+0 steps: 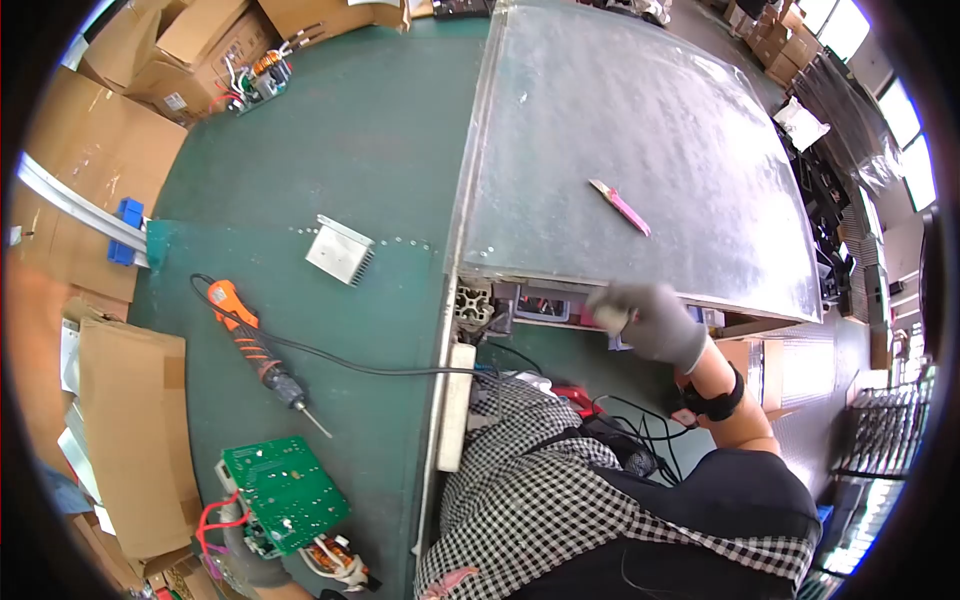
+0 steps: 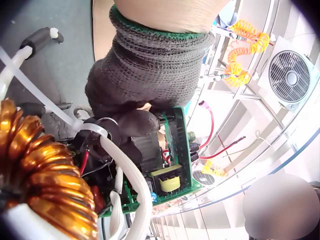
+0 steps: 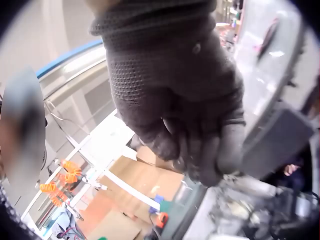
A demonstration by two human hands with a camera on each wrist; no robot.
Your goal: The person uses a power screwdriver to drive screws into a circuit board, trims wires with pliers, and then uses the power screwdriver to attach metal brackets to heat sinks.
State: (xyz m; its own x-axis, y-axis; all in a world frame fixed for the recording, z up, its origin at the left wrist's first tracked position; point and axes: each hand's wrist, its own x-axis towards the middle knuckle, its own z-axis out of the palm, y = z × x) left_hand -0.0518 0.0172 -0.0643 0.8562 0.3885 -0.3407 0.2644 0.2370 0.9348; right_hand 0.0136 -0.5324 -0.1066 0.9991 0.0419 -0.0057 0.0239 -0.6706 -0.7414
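My gloved left hand (image 1: 256, 562) grips a green circuit board (image 1: 288, 492) at the bottom left of the head view. In the left wrist view the glove's fingers curl over the board's edge, beside dark heat-sink parts and a yellow transformer (image 2: 170, 183). A copper-wound coil (image 2: 47, 175) with white sleeved leads hangs from it, and red wires (image 1: 205, 530) stick out at the side. My gloved right hand (image 1: 655, 322) is in the air at the near edge of the grey metal-topped table (image 1: 640, 120), motion-blurred. Its fingers (image 3: 200, 160) hang loosely bent, with nothing seen in them.
An orange electric screwdriver (image 1: 250, 335) lies on the green mat (image 1: 400, 130), its cord crossing to a white power strip (image 1: 457, 410). A finned heat sink (image 1: 340, 251) lies farther on; a pink utility knife (image 1: 622, 208) rests on the metal top. Cardboard boxes (image 1: 135, 430) line the left.
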